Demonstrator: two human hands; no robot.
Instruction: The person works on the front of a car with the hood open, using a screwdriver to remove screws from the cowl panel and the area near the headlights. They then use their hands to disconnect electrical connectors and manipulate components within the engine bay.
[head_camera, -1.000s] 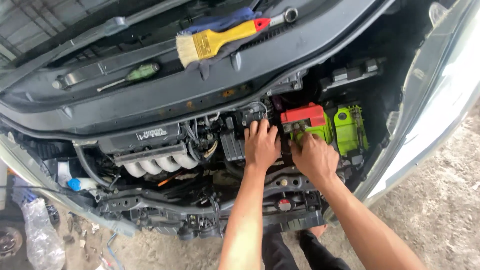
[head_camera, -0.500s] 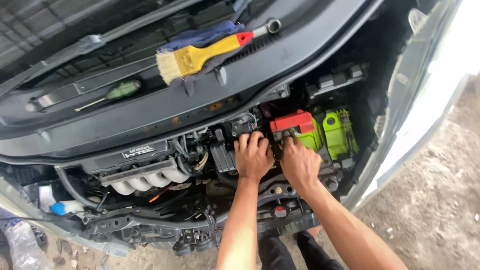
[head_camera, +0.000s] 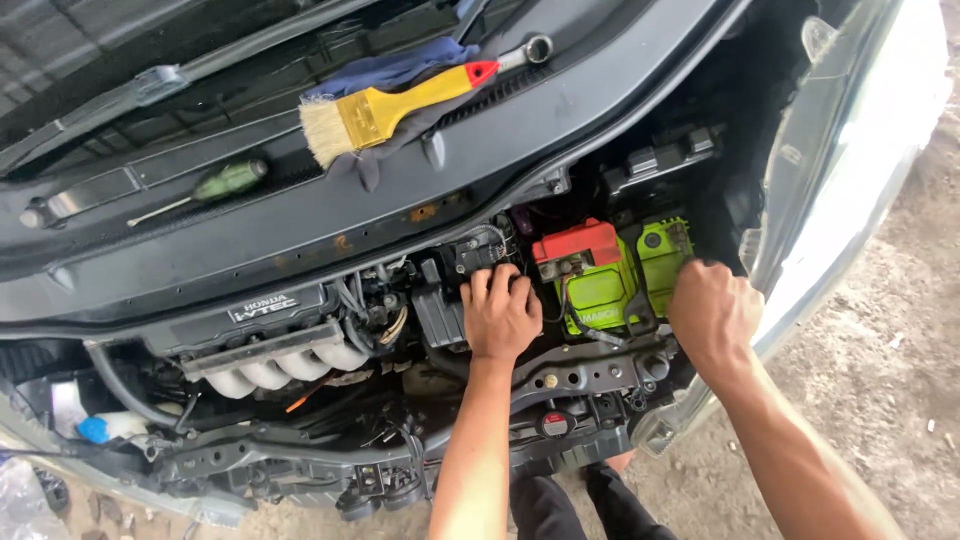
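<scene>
nearest, two bare forearms reached up from the bottom edge into an open engine bay. the left hand (head_camera: 500, 315) lay palm down on the black parts just left of the green battery (head_camera: 610, 290), fingers curled over them; whether its grip had closed on anything i could not tell. the right hand (head_camera: 712, 318) sat at the battery's right side, fingers bent and hidden against the casing, so its grip could not be read either. the battery stood upright between the two hands, with a red terminal cover (head_camera: 578, 242) on its top (left end). further left lay the pale intake manifold (head_camera: 270, 372). beyond, on the dark cowl panel (head_camera: 250, 235) under the windscreen, rested a yellow paintbrush (head_camera: 385, 110), a blue cloth (head_camera: 400, 70), a wrench (head_camera: 525, 52) and a green-handled screwdriver (head_camera: 205, 188).
</scene>
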